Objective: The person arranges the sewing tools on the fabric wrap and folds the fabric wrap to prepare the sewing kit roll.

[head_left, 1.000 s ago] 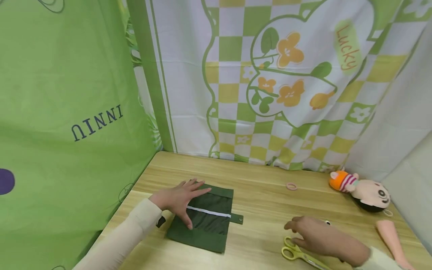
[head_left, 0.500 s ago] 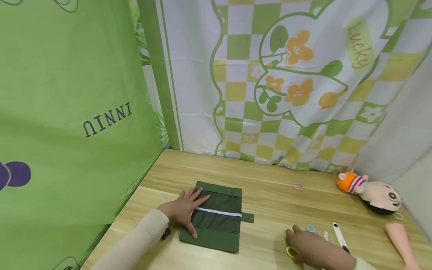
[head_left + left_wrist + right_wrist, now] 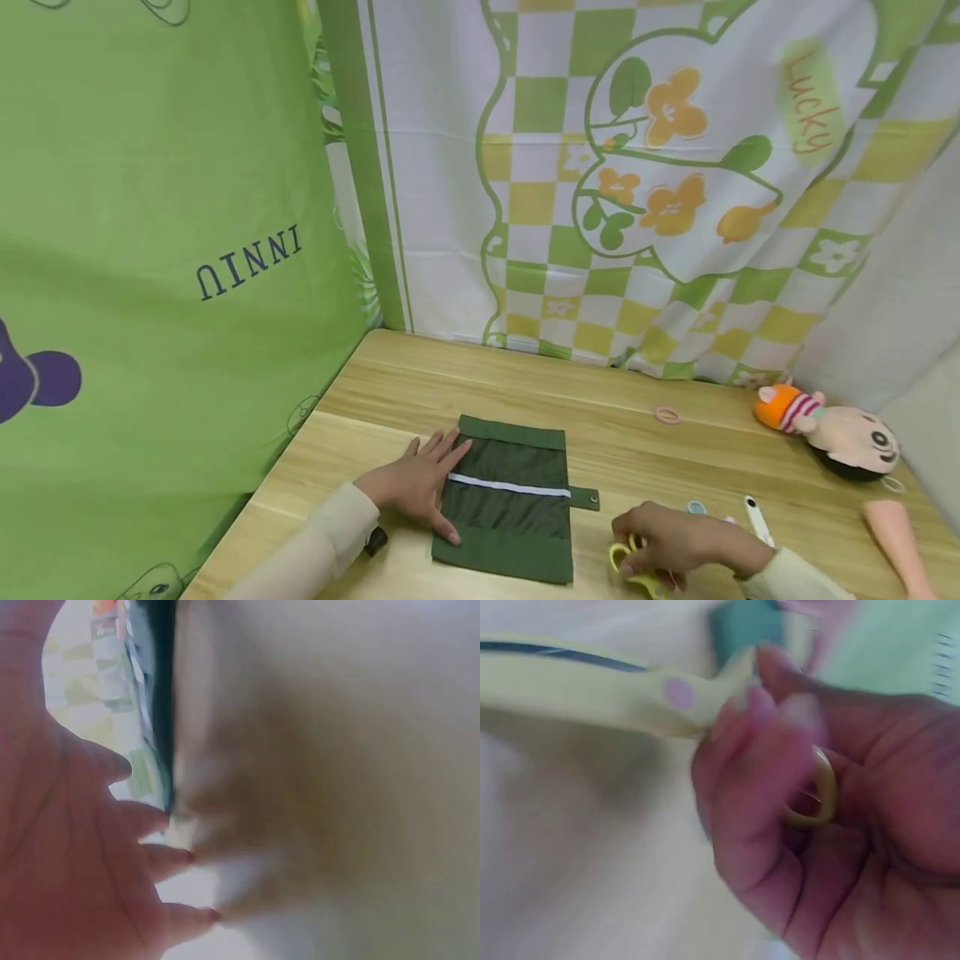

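Note:
A dark green cloth pouch (image 3: pixel 517 458), with a white strip across it and a snap tab (image 3: pixel 585 498) on its right side, lies flat on the table. My left hand (image 3: pixel 412 487) has its fingers spread at the pouch's left edge; the left wrist view shows the palm beside the green cloth (image 3: pixel 156 682). Right of the pouch, my right hand (image 3: pixel 671 537) grips a pair of yellow scissors (image 3: pixel 618 554) by the handles. Up close in the right wrist view, fingers curl round the handle loops of the scissors (image 3: pixel 607 697), and the blades point away.
Beyond the right hand lie a small blue ring-shaped item (image 3: pixel 696 507) and a white-handled tool (image 3: pixel 757 521). A pink ring (image 3: pixel 667 415), a plush doll (image 3: pixel 840 433) and a peach-coloured tapered object (image 3: pixel 896 537) are farther off. A small black object (image 3: pixel 375 542) sits by the left wrist.
My right hand has taken hold of the scissors and moved left with them towards the pouch. The left hand has slid back from over the pouch to its left edge. The head view has shifted.

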{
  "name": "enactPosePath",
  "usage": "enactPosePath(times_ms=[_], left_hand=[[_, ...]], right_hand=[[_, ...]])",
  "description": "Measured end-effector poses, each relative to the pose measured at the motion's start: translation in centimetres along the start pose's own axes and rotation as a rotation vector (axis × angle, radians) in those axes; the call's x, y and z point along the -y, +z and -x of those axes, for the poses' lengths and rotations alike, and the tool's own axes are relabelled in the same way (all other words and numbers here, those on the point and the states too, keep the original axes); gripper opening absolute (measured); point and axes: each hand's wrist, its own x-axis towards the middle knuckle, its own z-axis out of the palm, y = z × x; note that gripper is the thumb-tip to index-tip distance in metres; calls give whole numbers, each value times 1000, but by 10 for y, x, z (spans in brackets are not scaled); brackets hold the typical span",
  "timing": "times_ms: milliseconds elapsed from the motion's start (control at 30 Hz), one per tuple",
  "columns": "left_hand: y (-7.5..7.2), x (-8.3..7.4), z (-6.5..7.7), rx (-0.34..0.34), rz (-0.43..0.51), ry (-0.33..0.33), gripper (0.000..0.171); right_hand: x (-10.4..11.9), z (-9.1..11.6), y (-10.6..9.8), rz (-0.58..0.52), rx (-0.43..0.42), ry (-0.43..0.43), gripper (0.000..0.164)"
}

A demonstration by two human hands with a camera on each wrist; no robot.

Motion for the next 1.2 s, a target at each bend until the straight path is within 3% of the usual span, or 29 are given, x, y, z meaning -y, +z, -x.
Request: enactPosePath(times_ms=[67,167,300,500,667,800,1000,1200], left_hand=[[0,6,4,-6,25,23,137],[1,13,7,-21,47,51,136],[-1,17,7,-16,38,54,135],[-6,15,1,5,12,44,136],[-4,17,4,12,-16,33,136],[-4,18,6,13,-40,31,136],[-3,19,7,26,-32,41,135],[-3,20,6,17,-23,43,136]], right_hand=[[20,-8,-17,-107,-26,-73,18],[51,-31,-40,-92,-149,-183,16],[82,-84,-58,-61,-324,-181,16],[83,-170,-57,-91,-512,-107,13],[72,-217,-42,-72,-573,-106,17],[66,-232,-32,-45,-574,-93,20],[57,-241,-31,-178,-537,-19,18],[46,-247,-38,-240,-610,9,18]])
